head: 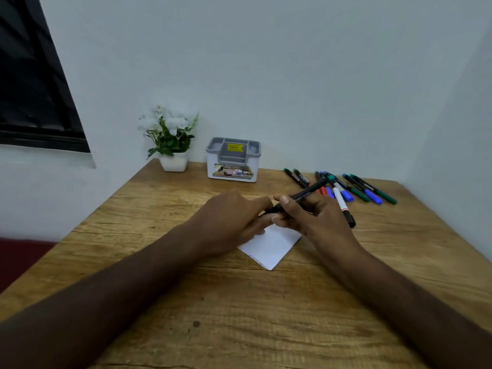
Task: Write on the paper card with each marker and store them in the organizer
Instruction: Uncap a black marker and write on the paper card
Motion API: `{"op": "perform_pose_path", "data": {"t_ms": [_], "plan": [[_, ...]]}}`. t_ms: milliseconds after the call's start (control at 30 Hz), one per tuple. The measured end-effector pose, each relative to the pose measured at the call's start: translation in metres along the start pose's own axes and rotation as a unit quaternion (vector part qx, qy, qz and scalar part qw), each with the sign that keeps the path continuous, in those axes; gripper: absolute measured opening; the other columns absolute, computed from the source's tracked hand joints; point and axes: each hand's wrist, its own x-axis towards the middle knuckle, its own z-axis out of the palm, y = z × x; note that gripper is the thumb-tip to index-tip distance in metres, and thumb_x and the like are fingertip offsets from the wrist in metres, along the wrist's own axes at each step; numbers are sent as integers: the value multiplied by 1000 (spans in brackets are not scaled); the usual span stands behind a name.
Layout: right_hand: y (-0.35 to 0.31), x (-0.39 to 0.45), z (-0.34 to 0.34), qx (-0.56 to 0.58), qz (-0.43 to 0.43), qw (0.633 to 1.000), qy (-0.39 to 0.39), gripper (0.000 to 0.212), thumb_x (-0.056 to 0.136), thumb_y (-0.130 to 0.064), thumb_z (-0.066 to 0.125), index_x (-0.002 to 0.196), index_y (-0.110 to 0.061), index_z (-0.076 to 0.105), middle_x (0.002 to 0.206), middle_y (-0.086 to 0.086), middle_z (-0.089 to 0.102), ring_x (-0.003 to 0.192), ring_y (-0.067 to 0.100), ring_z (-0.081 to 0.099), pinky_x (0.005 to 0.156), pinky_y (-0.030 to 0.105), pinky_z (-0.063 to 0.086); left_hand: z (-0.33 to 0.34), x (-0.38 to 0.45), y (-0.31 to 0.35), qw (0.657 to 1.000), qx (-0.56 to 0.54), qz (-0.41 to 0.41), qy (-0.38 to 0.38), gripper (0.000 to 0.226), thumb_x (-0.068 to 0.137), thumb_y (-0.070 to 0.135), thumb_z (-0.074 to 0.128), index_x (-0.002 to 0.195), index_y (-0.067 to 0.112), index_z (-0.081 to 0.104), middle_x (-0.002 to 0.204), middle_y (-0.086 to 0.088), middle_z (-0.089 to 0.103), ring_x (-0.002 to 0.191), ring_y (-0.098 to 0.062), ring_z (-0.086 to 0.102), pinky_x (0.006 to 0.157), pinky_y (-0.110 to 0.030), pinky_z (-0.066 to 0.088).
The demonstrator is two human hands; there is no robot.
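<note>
One black marker [300, 196] was gripped in the right hand [316, 217] above one white card [271, 246], which was pressed to the desk [186, 302] by the left hand [229, 222], fingers fairly straight. Roughly nine more markers [354, 187] were counted lying at the right, well apart from one grey organizer [233, 159] standing at the back.

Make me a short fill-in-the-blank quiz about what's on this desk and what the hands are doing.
1. The right hand grips a black ____.
2. The left hand rests on a white paper ____.
3. The grey organizer stands beside a pot of ____ flowers.
4. The spare markers lie on the ____ table, right of the organizer.

Missing words: marker; card; white; wooden
</note>
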Motion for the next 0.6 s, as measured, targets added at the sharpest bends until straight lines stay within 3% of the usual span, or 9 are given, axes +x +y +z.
{"op": "perform_pose_path", "data": {"t_ms": [133,333,500,600], "plan": [[2,2,1,46,2,999,-11,26,85,-40,74,99,-19,83,93,8,85,87,20,82,88,31,66,-2,0,0,999,-41,-4,-6,28,105,61,38,109,39,54,81,23,75,71,4,72,62,-24,54],[7,0,6,133,16,991,-26,32,97,-34,65,113,-9,79,102,15,84,95,26,82,85,29,66,-3,-1,-4,990,-141,-20,-6,29,111,47,37,106,27,57,87,15,80,67,8,73,63,-30,62],[1,-2,7,194,40,980,-26,34,107,-34,54,115,-6,71,105,23,81,101,35,81,89,38,67,-4,-2,-3,983,-179,-29,-9,23,113,41,36,99,34,53,83,12,79,67,4,75,60,-17,56],[-8,3,-3,275,49,960,-3,35,111,-38,47,108,-8,63,114,31,77,110,41,78,98,50,63,-4,-4,-4,980,-195,-41,-13,27,113,40,34,103,27,56,86,10,81,69,2,76,62,-19,57]]}}
